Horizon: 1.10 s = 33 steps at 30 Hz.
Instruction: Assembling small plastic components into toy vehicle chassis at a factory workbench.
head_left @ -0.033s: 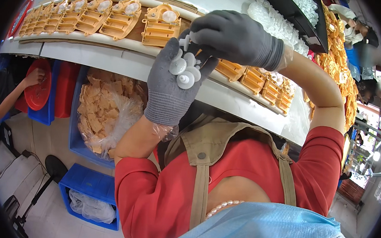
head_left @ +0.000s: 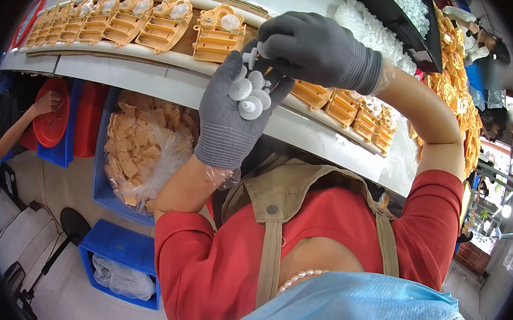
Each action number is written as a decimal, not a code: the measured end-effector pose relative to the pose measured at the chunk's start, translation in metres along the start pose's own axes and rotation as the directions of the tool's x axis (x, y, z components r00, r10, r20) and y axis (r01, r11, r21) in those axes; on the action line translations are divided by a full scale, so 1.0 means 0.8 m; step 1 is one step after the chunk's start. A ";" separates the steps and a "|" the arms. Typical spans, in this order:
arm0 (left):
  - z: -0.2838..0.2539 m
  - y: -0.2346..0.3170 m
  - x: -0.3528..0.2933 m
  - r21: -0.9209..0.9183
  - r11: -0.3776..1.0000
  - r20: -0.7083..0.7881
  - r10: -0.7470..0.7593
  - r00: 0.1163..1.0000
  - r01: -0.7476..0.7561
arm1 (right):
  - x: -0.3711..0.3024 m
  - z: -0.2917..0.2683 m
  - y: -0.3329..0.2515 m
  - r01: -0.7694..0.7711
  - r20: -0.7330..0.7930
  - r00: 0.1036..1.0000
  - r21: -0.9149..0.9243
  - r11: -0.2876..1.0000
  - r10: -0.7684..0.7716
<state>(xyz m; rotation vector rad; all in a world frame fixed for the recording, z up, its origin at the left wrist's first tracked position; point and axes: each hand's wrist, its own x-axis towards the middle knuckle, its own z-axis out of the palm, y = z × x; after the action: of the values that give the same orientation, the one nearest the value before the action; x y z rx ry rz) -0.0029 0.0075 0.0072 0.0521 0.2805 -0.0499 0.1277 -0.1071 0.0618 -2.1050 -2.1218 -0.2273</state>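
My left hand (head_left: 230, 107), in a grey knit glove, is turned palm up and curled around several white plastic gears (head_left: 251, 107) with short shafts. Its thumb stands beside one white gear (head_left: 250, 58) near the fingertips. Over those fingertips is my right hand (head_left: 312, 48), gloved alike, its fingers pinched together on a white gear (head_left: 262, 50) that shows only in part. Just beyond the hands, a yellow-orange plastic housing (head_left: 219, 34) with a round pale disc stands at the near end of a row of such housings (head_left: 140, 16).
More housings (head_left: 354, 110) lie right of my hands along the white-railed line (head_left: 127, 51). Clear plastic parts (head_left: 369, 34) and piled yellow-orange pieces (head_left: 448, 51) stand far right. Below left are a blue bin (head_left: 102, 176) of pieces, a blue crate (head_left: 121, 243) and another person's hand (head_left: 47, 102) at a red tray (head_left: 50, 128).
The row of housings left of my hands sits very slightly farther right. Both hands keep nearly the same place and grip.
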 end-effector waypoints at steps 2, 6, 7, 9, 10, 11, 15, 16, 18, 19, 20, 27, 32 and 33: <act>-0.006 0.004 -0.001 0.033 0.999 -0.031 0.000 1.000 0.001 | 0.014 -0.005 0.003 -0.203 0.158 0.974 0.317 0.927 0.160; -0.007 0.016 -0.005 0.013 1.000 0.022 -0.002 1.000 0.002 | 0.032 -0.005 0.018 -0.157 0.164 0.982 0.446 0.881 0.092; -0.006 0.018 -0.005 0.020 1.000 0.038 0.012 0.999 -0.013 | 0.036 -0.007 0.023 -0.168 0.178 0.980 0.486 0.858 0.091; -0.008 0.025 -0.006 0.024 0.999 0.051 0.036 0.998 -0.038 | 0.051 -0.002 0.050 -0.129 0.163 0.986 0.555 0.822 0.045; -0.011 0.028 -0.008 0.033 0.998 0.059 0.058 0.997 -0.060 | 0.063 -0.010 0.054 -0.101 0.145 0.989 0.614 0.783 0.014; -0.014 0.030 -0.009 0.041 0.996 0.067 0.080 0.995 -0.083 | 0.073 -0.034 0.062 -0.246 0.261 0.959 0.576 0.779 0.110; -0.023 0.038 -0.009 0.044 0.995 0.031 0.084 0.996 -0.086 | 0.097 -0.008 0.093 -0.169 0.224 0.973 0.508 0.844 0.060; -0.025 0.040 -0.009 0.023 0.997 0.008 0.074 0.997 -0.074 | 0.102 -0.002 0.096 -0.172 0.244 0.969 0.521 0.836 0.047; -0.027 0.042 -0.009 -0.001 0.998 -0.014 0.069 0.997 -0.069 | 0.109 0.008 0.102 -0.169 0.264 0.964 0.535 0.828 0.026; -0.027 0.043 -0.009 0.012 0.997 -0.024 0.070 0.997 -0.070 | 0.112 0.012 0.104 -0.132 0.267 0.963 0.548 0.826 -0.023; -0.028 0.043 -0.009 0.024 0.997 -0.034 0.070 0.997 -0.069 | 0.115 0.015 0.106 -0.095 0.269 0.960 0.561 0.822 -0.072; -0.027 0.043 -0.005 0.005 0.998 -0.023 0.058 0.998 -0.058 | 0.120 0.034 0.123 -0.196 0.397 0.918 0.509 0.838 -0.027; -0.029 0.043 -0.002 0.090 0.991 0.003 0.099 0.995 -0.099 | 0.120 0.029 0.126 -0.276 0.451 0.892 0.614 0.739 -0.042; -0.029 0.043 -0.002 0.090 0.991 0.002 0.099 0.995 -0.099 | 0.119 0.027 0.125 -0.275 0.450 0.892 0.615 0.739 -0.042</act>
<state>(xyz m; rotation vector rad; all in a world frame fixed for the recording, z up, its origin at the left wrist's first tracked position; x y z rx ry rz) -0.0087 0.0434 -0.0132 0.1558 0.2777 0.0361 0.2272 -0.0085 0.0611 -1.9155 -1.8188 0.9809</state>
